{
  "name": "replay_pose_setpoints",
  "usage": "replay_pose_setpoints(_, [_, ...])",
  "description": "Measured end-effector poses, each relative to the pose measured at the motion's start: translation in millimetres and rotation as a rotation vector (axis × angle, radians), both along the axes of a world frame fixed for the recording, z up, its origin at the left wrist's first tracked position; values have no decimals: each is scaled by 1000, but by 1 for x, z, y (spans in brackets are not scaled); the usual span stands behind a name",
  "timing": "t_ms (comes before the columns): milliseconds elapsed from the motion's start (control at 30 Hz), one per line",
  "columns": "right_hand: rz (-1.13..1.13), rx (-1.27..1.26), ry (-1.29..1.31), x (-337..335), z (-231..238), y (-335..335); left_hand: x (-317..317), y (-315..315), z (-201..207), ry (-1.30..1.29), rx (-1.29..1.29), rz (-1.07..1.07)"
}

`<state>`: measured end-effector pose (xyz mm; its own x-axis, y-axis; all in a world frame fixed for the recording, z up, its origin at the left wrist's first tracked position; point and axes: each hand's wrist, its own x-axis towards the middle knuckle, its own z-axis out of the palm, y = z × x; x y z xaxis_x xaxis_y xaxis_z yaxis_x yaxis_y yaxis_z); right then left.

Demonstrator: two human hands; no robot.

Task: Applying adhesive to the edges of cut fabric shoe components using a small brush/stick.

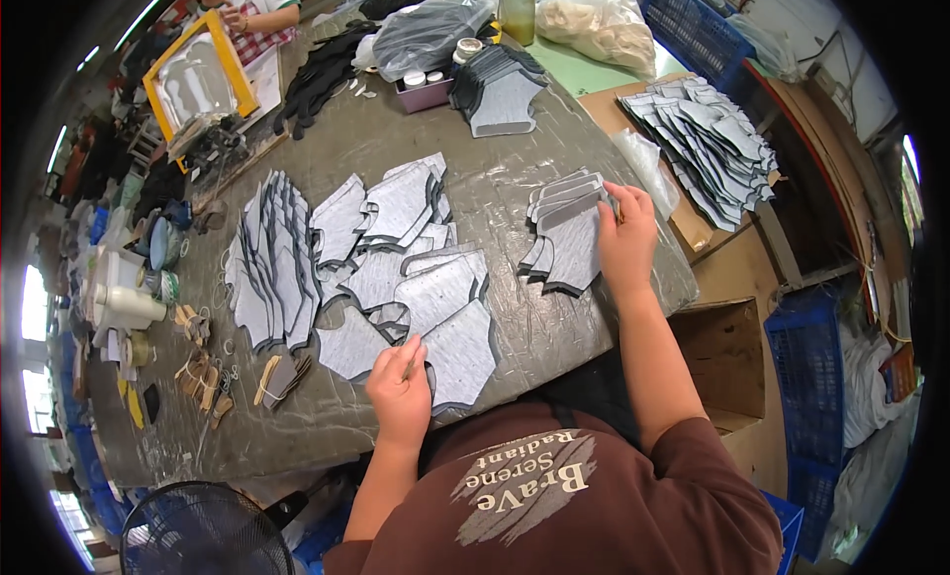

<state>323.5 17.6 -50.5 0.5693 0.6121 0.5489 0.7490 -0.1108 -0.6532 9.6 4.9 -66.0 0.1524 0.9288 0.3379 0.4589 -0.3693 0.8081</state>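
The person's left hand (399,385) is at the near edge of the tabletop (539,347), its thumb and fingers drawn together at the left edge of the nearest grey cut fabric piece (465,349); whether its grip pinches that piece cannot be told. The right hand (629,234), farther to the right, has its grip pinching the right edge of a small fanned stack of similar pieces (569,250), thumb on top.

Between the hands and farther left, a loose pile of grey pieces (401,207) spreads across the tabletop, overlapping, with dark edges showing. Just left of it stands a long row of layered pieces (272,268). Rubber-banded bundles (198,379) lie near the left side.

On the far side are a neat stack of grey pieces (503,102), a purple box (424,97) holding white-lidded containers, a clear plastic bag (426,39) and a heap of black gloves (325,78). At the far left, another person (262,19) handles a yellow frame (236,62). To the right, a larger pile of grey pieces (701,144) rests on cardboard (693,231). A black fan (206,533) stands at the near left.
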Motion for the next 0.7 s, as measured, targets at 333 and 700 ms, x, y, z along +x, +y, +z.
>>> replay_pose_setpoints(333, [635, -107, 548, -98, 49, -42, -2, -5, 25, -167, -308, -287])
replay_pose_setpoints(700, [890, -251, 582, -137, 34, -42, 16, -12, 32, 253, 40, -376])
